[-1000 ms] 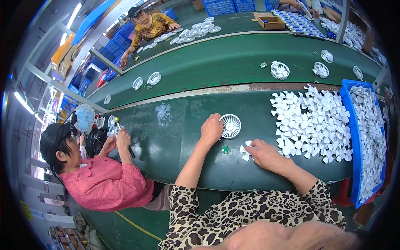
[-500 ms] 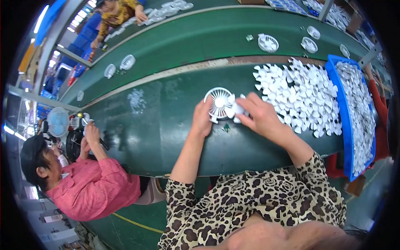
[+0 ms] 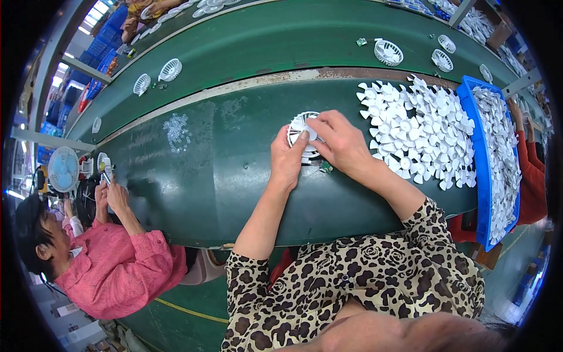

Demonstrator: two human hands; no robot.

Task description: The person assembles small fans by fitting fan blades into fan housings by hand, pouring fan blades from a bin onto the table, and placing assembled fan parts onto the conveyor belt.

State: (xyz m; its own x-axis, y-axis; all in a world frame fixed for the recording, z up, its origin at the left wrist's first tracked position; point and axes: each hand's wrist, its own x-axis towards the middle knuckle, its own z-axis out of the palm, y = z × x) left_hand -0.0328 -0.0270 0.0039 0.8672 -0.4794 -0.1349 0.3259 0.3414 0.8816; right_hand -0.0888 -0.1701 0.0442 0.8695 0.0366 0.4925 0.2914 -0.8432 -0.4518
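Observation:
My left hand is closed around the left rim of a round white slatted fan housing, its thumb reaching over the inside. A white fan blade sits inside the housing. From the right, my right hand has its fingers pinched on the blade and hides part of it; whether the blade is fully seated I cannot tell. A small green circuit board lies just below the housing. To the right, many loose white fan blades are spread in a pile on the green work surface.
A blue tray full of white blades stands right of the pile. Small clear pieces lie at the left. Beyond, a green conveyor belt carries several fan housings. A co-worker in a pink shirt sits at the left.
My right hand has moved left and brought the blade from beside the housing into it. The housings on the belt have shifted slightly, and the view has turned a little.

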